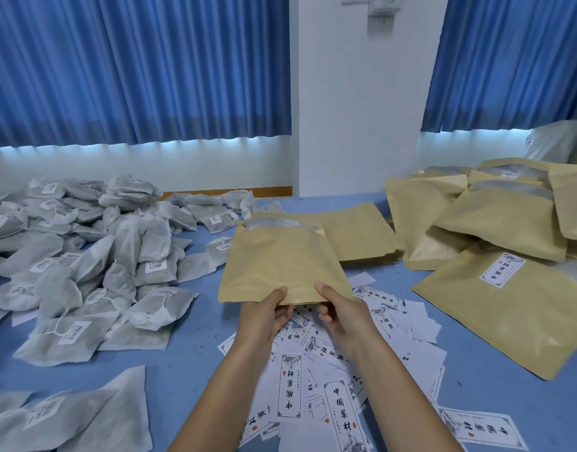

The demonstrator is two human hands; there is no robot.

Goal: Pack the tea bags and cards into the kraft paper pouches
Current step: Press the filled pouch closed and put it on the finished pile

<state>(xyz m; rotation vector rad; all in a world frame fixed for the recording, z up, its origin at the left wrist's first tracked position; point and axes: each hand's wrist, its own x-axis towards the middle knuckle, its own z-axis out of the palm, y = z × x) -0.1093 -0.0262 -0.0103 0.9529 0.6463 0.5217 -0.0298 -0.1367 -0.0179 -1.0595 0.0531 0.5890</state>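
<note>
At the centre of the frame, the left hand [267, 313] and right hand [341, 313] each pinch the near edge of one kraft paper pouch [280, 262], thumbs on top, holding it above the scattered cards [313, 386]. Tea bags [84, 256] are heaped at the left of the blue worktop [189, 353]. More pouches [496, 223] are piled at the right.
</note>
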